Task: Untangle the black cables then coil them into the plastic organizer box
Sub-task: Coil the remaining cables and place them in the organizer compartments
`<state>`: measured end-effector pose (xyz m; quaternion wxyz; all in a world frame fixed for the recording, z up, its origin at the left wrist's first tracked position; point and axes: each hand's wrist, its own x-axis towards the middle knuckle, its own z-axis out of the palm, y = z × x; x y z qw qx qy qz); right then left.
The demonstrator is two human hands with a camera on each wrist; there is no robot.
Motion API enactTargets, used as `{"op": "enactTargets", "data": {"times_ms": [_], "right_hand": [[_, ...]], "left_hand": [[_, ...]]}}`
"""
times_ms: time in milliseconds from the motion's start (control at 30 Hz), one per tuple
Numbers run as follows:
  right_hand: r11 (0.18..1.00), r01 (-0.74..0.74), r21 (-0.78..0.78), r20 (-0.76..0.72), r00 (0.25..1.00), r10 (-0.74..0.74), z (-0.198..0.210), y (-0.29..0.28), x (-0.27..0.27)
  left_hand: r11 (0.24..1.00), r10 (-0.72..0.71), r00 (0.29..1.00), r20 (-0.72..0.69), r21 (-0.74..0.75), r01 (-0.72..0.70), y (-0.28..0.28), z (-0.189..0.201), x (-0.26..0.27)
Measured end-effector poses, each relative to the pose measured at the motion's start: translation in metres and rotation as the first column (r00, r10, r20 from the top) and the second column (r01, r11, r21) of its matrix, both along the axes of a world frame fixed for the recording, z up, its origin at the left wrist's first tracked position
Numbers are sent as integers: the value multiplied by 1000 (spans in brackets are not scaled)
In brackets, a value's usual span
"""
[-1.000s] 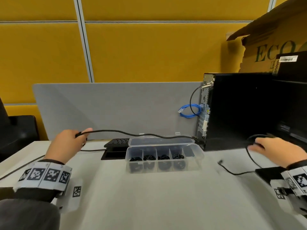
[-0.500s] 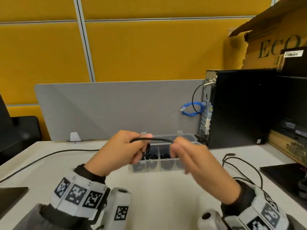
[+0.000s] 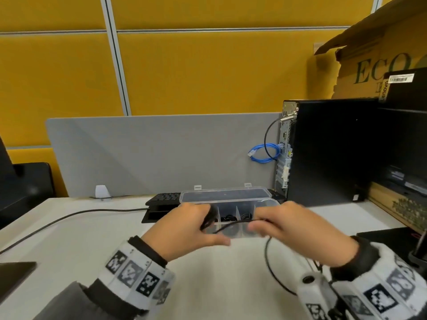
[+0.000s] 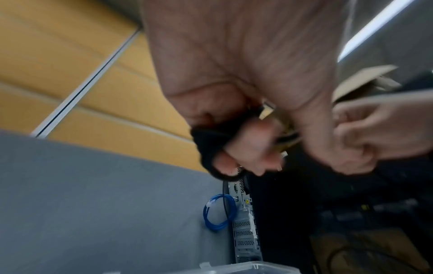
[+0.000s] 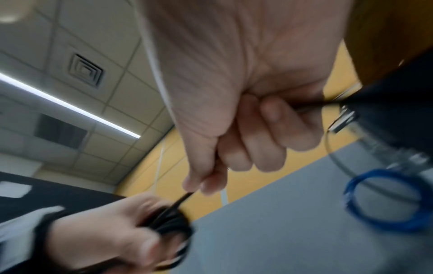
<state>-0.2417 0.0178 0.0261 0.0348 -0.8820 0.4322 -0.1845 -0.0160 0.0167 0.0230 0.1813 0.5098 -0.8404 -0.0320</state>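
At centre frame, just in front of the plastic organizer box [image 3: 225, 199], the left hand [image 3: 184, 227] grips black cable [image 3: 233, 224] loops around its fingers while the right hand [image 3: 298, 229] pinches the strand.

Big dark-green letters "ECO" stand on the torn cardboard box [image 3: 379, 65] up at the right, and the word runs off the frame edge. Just below, "Lenovo" reads sideways in white down the edge of the black carton [image 3: 406, 86], with a white barcode sticker [image 3: 401, 78] beside it, its digits too small to read. Wristbands [image 3: 136, 273] carry square black-and-white marker codes only.
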Motion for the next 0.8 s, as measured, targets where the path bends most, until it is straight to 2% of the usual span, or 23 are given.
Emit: {"op": "enactTargets", "data": {"times_ms": [67, 133, 167, 233, 300, 333, 400, 500, 567, 633, 667, 733, 800], "right_hand": [[993, 120, -23, 70, 991, -118, 4, -12, -29], [965, 262, -26, 77, 963, -259, 4, -24, -65], [938, 342, -58, -21, 939, -344, 3, -29, -83], [856, 476, -203, -225, 828, -514, -2, -39, -117], [767, 559, -315, -278, 718, -638, -12, -44, -141], [734, 600, -319, -263, 688, -676, -16, -48, -149], [715, 671, -195, -214, 683, -699, -24, -50, -153], [802, 594, 62, -304, 777, -551, -22, -37, -134], [871, 478, 112, -267, 859, -436, -9, -25, -111], [949, 314, 31, -97, 946, -310, 1, -14, -77], [968, 245, 47, -2, 969, -245, 5, -7, -57], [989, 75, 131, 148, 985, -94, 7, 4, -16], [989, -88, 122, 259, 964, 54, -5, 5, 17]], "left_hand": [[998, 63, 994, -88, -17, -65, -6, -1, 21], [971, 197, 965, -176, -98, -216, -16, 2, 50], [939, 288, 936, -201, -132, -317, -21, 3, 66], [866, 422, 874, -243, -177, -467, -25, 9, 90], [822, 478, 836, -270, -197, -534, -27, 13, 105], [806, 499, 821, -276, -198, -557, -27, 15, 108], [781, 542, 797, -268, -189, -595, -26, 17, 110], [788, 570, 799, -194, -146, -598, -25, 17, 101], [816, 550, 821, -150, -111, -567, -21, 18, 85], [865, 484, 865, -130, -76, -496, -13, 20, 62], [896, 431, 893, -126, -51, -440, -9, 20, 50], [955, 296, 947, -128, 7, -297, 2, 21, 27], [986, 130, 966, -224, 128, -103, 14, 25, 9]]}}
